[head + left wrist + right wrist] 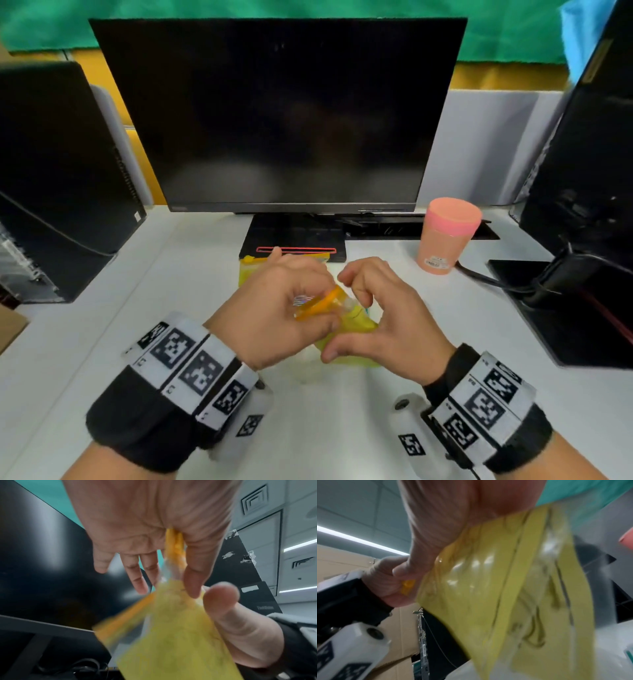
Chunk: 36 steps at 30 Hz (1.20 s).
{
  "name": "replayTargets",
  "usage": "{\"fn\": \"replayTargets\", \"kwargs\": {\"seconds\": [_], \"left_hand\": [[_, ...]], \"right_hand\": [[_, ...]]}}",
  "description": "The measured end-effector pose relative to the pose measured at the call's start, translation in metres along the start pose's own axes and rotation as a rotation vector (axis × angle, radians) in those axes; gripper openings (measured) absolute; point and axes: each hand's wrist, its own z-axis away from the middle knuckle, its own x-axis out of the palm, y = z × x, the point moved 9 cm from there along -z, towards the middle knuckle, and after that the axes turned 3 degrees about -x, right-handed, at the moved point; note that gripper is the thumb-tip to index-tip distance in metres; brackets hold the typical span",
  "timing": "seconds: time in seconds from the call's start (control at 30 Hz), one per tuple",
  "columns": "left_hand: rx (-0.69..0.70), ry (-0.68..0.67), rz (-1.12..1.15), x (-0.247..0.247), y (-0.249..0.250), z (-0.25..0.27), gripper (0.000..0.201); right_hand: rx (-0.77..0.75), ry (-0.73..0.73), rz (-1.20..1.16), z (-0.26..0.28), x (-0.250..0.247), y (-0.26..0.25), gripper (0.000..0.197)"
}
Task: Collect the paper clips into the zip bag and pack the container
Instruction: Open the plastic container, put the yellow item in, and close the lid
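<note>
Holding one zip bag (346, 322), yellow, above the desk (171, 308): my left hand (274, 308) pinches its orange zip strip (317, 305), my right hand (380, 318) grips the body. Thin, limp, slick, light; best taken at the stiffer strip.

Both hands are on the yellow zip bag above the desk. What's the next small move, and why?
Probably run the left hand along the orange zip strip to press it shut. That hand pinches the strip at one end, while the right hand holds the yellow zip bag by its body. Dark clip-like shapes seem to lie inside the bag, though blur hides whether the strip is already sealed.
</note>
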Motion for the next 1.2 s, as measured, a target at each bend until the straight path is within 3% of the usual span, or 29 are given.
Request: {"fn": "replayTargets", "kwargs": {"seconds": [0.07,0.13,0.23,0.33,0.43,0.5,0.6,0.67,0.73,0.83,0.93,1.07,1.2], "left_hand": [[-0.007,0.048,0.060,-0.002,-0.002,-0.001,0.013],[0.016,0.084,0.112,-0.007,0.000,-0.001,0.027],[0.106,0.078,-0.056,-0.009,0.009,-0.001,0.031],[0.164,0.057,-0.223,-0.003,0.016,0.001,0.041],[0.160,0.091,-0.135,-0.004,0.018,0.003,0.042],[0.043,0.216,0.081,-0.014,0.005,0.002,0.037],[-0.311,0.490,0.494,-0.025,-0.047,0.009,0.047],[-0.483,0.448,0.490,-0.015,-0.071,0.013,0.049],[-0.522,0.325,0.486,-0.001,-0.080,0.014,0.042],[-0.564,0.280,0.578,0.012,-0.090,0.020,0.032],[-0.630,0.177,0.626,0.031,-0.099,0.025,0.023],[-0.543,0.099,-0.025,0.040,-0.100,0.031,0.010],[-0.481,0.250,-0.030,0.027,-0.089,0.028,0.009]], "right_hand": [[0.020,-0.021,-0.122,0.001,0.002,0.002,0.057],[0.061,-0.067,-0.202,0.002,0.004,0.008,0.040],[0.013,-0.028,0.032,0.001,-0.004,0.017,0.009],[-0.050,0.118,0.267,-0.004,-0.018,0.010,0.010],[0.027,0.157,0.020,-0.007,-0.017,0.008,0.011],[0.115,0.131,-0.205,-0.008,-0.010,0.012,0.017],[0.225,0.168,-0.558,-0.009,-0.009,0.019,0.009],[0.247,0.179,-0.672,-0.009,-0.007,0.023,0.027],[0.254,0.164,-0.677,-0.010,-0.003,0.025,0.026],[0.324,0.130,-0.581,-0.004,0.007,0.037,0.014],[0.360,0.087,-0.274,0.005,0.016,0.057,0.014],[0.314,-0.070,0.264,0.019,0.027,0.072,0.003],[0.273,0.044,0.200,0.013,0.010,0.060,0.021]]}}
